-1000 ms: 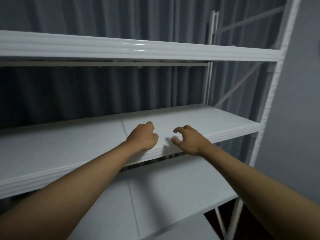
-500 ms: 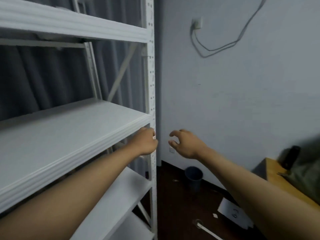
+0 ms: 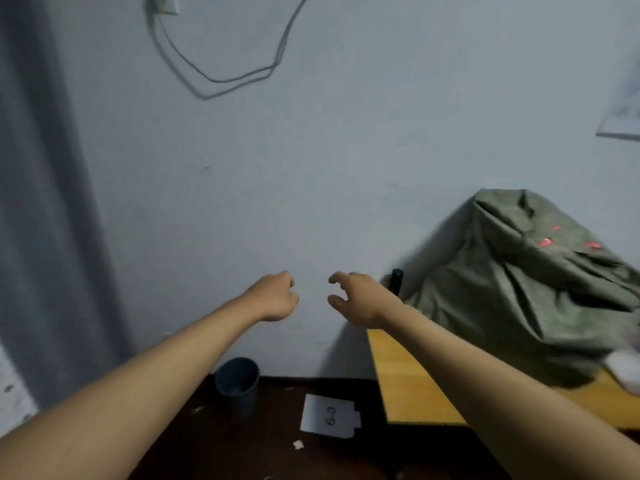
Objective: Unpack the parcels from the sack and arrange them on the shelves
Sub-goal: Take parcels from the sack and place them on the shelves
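Head view. Pale blue-grey wall fills most of the frame. Grey curtain hangs down the left edge. An outlet sits high on the wall, with a dark cable looping down from it and back up. A sheet of paper is stuck to the wall at the far right edge, only partly in frame.

Floor is dark brown, with a few small white scraps on it. A dark grey bin stands against the wall base. Near it lies a white card marked "6-3".

Wooden table, yellow-orange top, stands at the right against the wall. The sack, olive green cloth with small red marks, sits slumped on it, leaning on the wall. Something white shows at its lower right edge; blurred, cannot tell what. A small black cylinder stands upright between the sack and the wall.

Both bare forearms reach forward at mid-frame, hands near each other but apart, in front of the wall. Left hand: fingers curled into a loose fist, holding nothing. Right hand: fingers and thumb bent like a claw, spread apart, holding nothing, left of the sack and not touching it.
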